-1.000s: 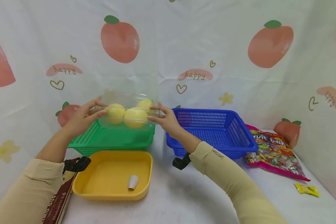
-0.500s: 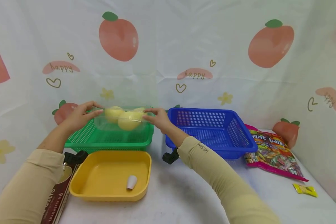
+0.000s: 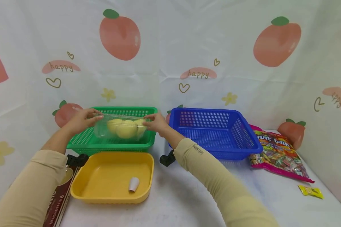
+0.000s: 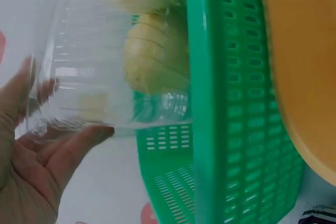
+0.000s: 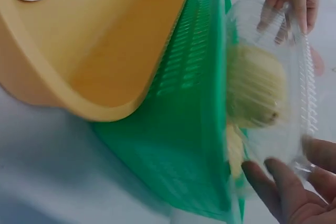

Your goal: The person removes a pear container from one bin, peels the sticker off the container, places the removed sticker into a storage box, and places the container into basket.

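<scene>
A clear plastic clamshell box point(image 3: 101, 130) with several pale yellow round fruits point(image 3: 127, 129) inside hangs level with the rim of the green basket point(image 3: 110, 147), partly within it. My left hand point(image 3: 80, 122) pinches the box's left end between thumb and fingers. At the opposite end, the thumb and fingers of my right hand point(image 3: 158, 123) grip the box. The left wrist view shows the box point(image 4: 79, 77) tilted over the basket's wall point(image 4: 207, 103). I cannot tell whether its underside touches the basket floor.
In front of the green basket stands a yellow tub point(image 3: 108, 176) holding a small white paper-like piece point(image 3: 134, 184). On the right are a blue basket point(image 3: 207, 134), a candy bag point(image 3: 278, 154) and a small yellow packet point(image 3: 311, 191). A dark red spaghetti package point(image 3: 56, 201) lies at left.
Both hands have lowered the clamshell box from above the green basket down into its opening. The fruits shifted a little inside. The baskets and tub have stayed in place.
</scene>
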The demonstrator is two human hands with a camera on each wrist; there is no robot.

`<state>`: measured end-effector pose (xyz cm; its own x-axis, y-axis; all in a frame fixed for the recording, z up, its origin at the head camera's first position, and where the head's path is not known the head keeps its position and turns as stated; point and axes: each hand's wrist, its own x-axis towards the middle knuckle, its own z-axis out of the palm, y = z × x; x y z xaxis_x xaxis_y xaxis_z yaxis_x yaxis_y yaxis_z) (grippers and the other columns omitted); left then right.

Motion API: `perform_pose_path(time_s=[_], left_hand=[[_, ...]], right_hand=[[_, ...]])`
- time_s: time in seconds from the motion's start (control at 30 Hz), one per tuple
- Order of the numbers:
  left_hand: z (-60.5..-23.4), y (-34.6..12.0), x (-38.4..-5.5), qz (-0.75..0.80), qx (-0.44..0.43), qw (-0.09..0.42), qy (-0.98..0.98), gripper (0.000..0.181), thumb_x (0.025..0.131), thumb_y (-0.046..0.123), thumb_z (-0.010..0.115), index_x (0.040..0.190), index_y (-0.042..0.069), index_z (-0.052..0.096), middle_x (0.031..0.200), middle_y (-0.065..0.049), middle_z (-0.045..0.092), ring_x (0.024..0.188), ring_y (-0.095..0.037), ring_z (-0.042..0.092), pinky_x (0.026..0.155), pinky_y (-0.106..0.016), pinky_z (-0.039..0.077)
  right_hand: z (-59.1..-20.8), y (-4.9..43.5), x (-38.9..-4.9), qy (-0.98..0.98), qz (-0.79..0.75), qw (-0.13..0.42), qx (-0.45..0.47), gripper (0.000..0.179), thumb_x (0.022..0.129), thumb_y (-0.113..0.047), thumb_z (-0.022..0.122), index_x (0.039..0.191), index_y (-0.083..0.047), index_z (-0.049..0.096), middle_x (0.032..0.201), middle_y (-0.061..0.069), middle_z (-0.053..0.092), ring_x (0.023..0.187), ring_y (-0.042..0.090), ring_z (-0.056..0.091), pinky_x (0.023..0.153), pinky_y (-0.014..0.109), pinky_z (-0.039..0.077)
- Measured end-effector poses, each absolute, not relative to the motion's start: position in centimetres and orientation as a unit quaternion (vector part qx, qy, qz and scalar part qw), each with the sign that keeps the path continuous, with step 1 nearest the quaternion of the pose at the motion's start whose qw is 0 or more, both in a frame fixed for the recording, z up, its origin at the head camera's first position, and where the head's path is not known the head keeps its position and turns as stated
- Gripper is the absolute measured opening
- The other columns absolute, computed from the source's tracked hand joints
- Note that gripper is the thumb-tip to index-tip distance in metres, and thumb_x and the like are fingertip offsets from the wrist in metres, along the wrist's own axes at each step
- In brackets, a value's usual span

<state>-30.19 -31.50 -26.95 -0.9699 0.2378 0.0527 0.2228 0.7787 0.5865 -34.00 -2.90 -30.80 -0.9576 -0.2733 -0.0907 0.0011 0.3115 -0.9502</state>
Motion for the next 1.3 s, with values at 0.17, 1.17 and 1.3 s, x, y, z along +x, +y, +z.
perform_pose_path(time_s=[0.17, 1.17, 1.3], left_hand=[[-27.3, -31.6, -30.2, 0.319, 0.112, 0.022, 0.941, 0.055, 0.099, 0.037, 0.038, 0.134, -0.006, 0.039, 0.132, -0.036, 0.042, 0.116, -0.050, 0.047, 0.094, -0.056, 0.045], [-31.0, -32.8, -30.1, 0.203, 0.138, 0.057, 0.968, 0.044, 0.098, 0.022, 0.046, 0.129, -0.010, 0.044, 0.127, -0.041, 0.040, 0.111, -0.054, 0.043, 0.080, -0.054, 0.048], [-31.2, -32.4, -30.3, 0.212, 0.147, 0.058, 0.964, 0.048, 0.098, 0.029, 0.046, 0.129, -0.007, 0.044, 0.132, -0.040, 0.036, 0.118, -0.055, 0.036, 0.088, -0.060, 0.043]], right_hand=[[-31.1, -3.0, -33.9, 0.805, -0.572, 0.134, -0.081, 0.033, 0.089, -0.012, 0.062, 0.121, -0.013, 0.063, 0.139, 0.012, 0.048, 0.093, 0.016, 0.067, 0.078, 0.030, 0.057], [-31.1, -5.5, -32.1, 0.916, -0.267, 0.187, -0.235, 0.046, 0.096, -0.021, 0.050, 0.140, -0.008, 0.042, 0.144, 0.007, 0.044, 0.135, 0.022, 0.038, 0.106, 0.034, 0.040], [-31.1, -5.6, -31.9, 0.915, -0.256, 0.191, -0.246, 0.047, 0.096, -0.022, 0.050, 0.140, -0.007, 0.042, 0.145, 0.007, 0.043, 0.136, 0.021, 0.036, 0.107, 0.033, 0.038]])
